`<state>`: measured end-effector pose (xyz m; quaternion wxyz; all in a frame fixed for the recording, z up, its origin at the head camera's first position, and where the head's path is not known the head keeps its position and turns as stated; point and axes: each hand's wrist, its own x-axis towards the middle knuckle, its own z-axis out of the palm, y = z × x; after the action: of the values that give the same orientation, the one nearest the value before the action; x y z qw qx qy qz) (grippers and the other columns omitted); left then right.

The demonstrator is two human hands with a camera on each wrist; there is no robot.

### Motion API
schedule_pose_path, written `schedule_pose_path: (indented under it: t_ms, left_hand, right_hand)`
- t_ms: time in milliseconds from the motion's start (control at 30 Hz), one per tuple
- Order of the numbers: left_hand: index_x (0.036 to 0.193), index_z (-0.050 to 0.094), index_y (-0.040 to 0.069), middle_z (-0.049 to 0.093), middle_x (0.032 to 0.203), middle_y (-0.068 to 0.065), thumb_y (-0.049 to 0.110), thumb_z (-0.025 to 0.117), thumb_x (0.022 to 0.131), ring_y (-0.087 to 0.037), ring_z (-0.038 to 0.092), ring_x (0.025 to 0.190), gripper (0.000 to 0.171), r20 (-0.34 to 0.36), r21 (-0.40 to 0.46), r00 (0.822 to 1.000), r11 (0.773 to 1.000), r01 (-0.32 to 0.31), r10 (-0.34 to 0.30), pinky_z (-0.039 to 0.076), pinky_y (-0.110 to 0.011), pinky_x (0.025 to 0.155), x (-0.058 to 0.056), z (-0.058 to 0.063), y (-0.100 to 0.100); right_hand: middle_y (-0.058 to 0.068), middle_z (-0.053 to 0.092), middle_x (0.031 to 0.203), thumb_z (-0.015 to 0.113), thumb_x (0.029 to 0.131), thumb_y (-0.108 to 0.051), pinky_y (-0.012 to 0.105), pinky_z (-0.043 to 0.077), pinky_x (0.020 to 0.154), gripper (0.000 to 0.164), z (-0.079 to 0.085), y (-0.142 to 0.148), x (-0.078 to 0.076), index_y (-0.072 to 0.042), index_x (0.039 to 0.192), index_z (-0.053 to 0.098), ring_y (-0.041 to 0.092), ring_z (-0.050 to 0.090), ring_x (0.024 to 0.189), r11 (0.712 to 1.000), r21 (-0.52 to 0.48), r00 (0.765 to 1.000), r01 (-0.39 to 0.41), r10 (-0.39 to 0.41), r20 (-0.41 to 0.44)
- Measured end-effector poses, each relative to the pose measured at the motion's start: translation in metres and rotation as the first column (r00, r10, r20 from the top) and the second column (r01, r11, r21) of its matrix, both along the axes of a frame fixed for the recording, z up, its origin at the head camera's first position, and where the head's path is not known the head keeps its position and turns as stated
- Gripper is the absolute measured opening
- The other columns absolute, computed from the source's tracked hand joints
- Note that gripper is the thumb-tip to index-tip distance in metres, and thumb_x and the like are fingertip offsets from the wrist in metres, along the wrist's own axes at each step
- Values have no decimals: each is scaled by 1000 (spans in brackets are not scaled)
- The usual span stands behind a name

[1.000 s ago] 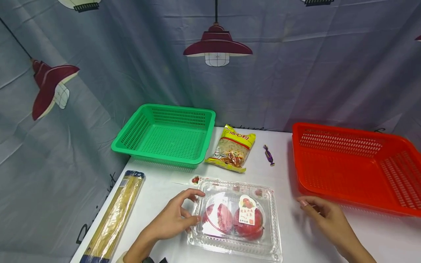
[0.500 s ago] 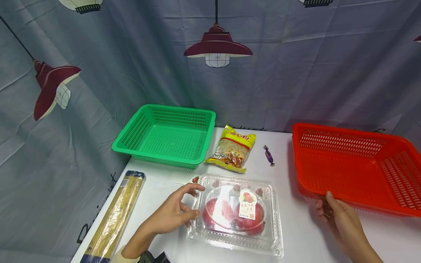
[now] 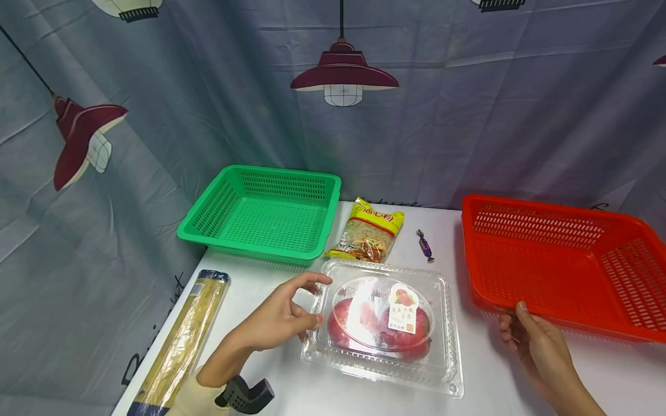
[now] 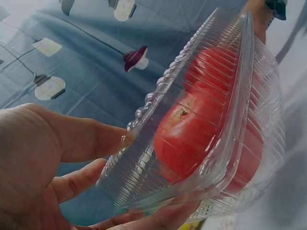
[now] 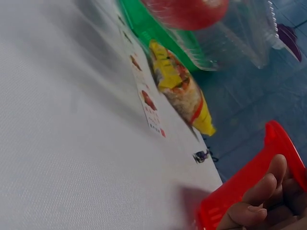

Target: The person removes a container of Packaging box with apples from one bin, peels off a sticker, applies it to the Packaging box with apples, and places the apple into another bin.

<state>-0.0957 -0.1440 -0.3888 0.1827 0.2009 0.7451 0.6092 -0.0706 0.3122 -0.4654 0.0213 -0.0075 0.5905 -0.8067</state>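
My left hand [image 3: 278, 315] grips the left edge of a clear plastic clamshell box [image 3: 447, 341] between thumb and fingers. Inside are round red fruits [image 4: 192, 132] that look like tomatoes, and a printed label [image 3: 403, 309] shows on the lid. The box hangs above the white table, as the right wrist view shows. At the front rim of the red plastic basket [image 3: 525, 271], my right hand [image 3: 543, 352] holds on, its thumb over the rim and its fingers curled below.
A green basket [image 3: 270, 225] stands at the back left. Behind the box lie a yellow food packet [image 3: 366, 231] and a purple wrapped candy [image 3: 425, 246]. A long pack of dried noodle sticks [image 3: 179, 341] lies left. Printed paper [image 5: 148, 100] lies on the table.
My left hand has raised the clamshell box, carrying it slightly rightward and away from me, over the packet's lower edge. My right hand has moved right and taken hold of the red basket's rim.
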Motion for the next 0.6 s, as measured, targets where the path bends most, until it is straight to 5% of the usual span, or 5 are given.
schedule_pose_path:
  t_ms: [433, 600]
  left_hand:
    - [140, 46, 8, 40, 125, -23, -8, 64, 87, -25, 60, 54, 58, -8, 90, 1000, 996, 21, -20, 56, -44, 54, -24, 14, 21]
    - [140, 47, 11, 39, 124, -22, -8, 64, 88, -27, 61, 55, 58, 21, 95, 1000, 995, 10, -12, 56, -44, 54, -32, 21, 30]
  right_hand:
    - [5, 62, 82, 36, 108, -18, 24, 43, 56, 42, -4, -2, -1, 8, 93, 65, 16, 55, 69, 1000, -9, 999, 4, -4, -40]
    - [5, 61, 81, 36, 108, -18, 24, 43, 56, 42, -4, -2, -1, 9, 92, 64, 16, 54, 68, 1000, 2, 999, 17, -17, -34]
